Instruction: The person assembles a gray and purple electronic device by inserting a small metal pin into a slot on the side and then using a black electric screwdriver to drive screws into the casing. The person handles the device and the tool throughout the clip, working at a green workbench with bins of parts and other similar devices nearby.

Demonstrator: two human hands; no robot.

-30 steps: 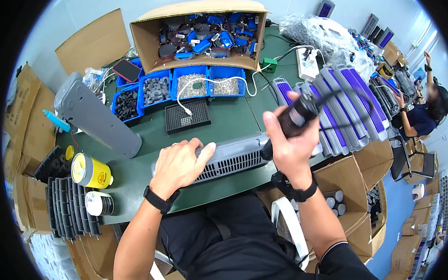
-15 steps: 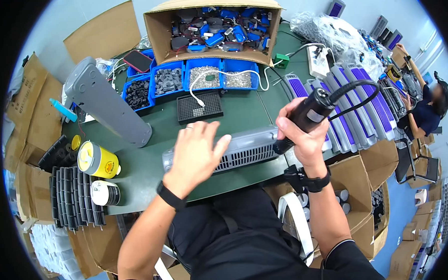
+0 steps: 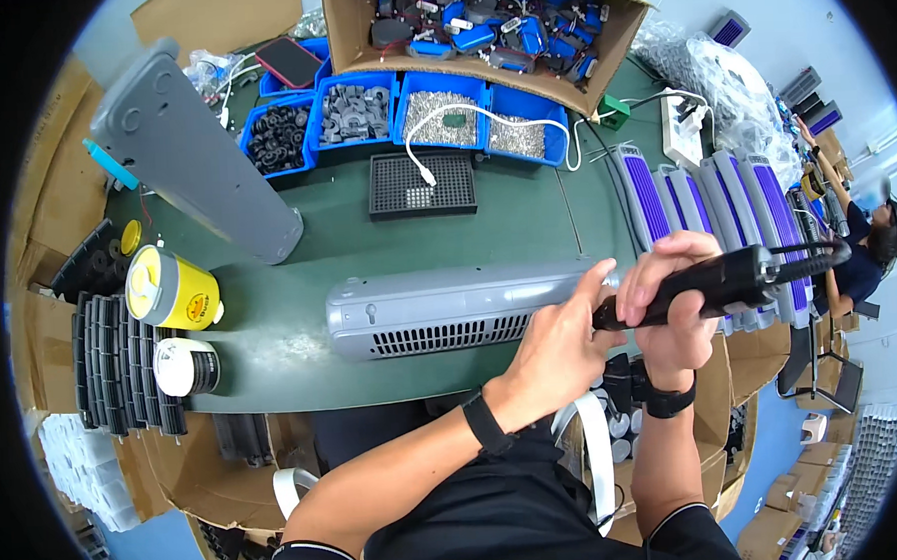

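A long grey slotted plastic housing (image 3: 430, 306) lies lengthwise on the green table in front of me. My right hand (image 3: 669, 295) grips a black electric screwdriver (image 3: 724, 283), held nearly level with its nose pointing left at the housing's right end. Close against that nose is my left hand (image 3: 562, 350), its index finger above and its thumb below, closed around the tip. The bit, and any screw there, are hidden by the fingers. Both wrists wear black bands.
A second grey housing (image 3: 193, 151) stands at the left, near a yellow-and-grey cup (image 3: 174, 292) and a white-lidded tub (image 3: 185, 367). Blue bins (image 3: 356, 114) of small parts, a black grid tray (image 3: 423, 203) and a carton (image 3: 609, 63) sit behind. Purple-grey units (image 3: 736, 212) line the right; a co-worker (image 3: 857, 242) is beyond.
My left hand has moved right, off the housing's middle to the screwdriver's nose. The screwdriver has swung from tilted to nearly level and shifted right. My view has shifted.
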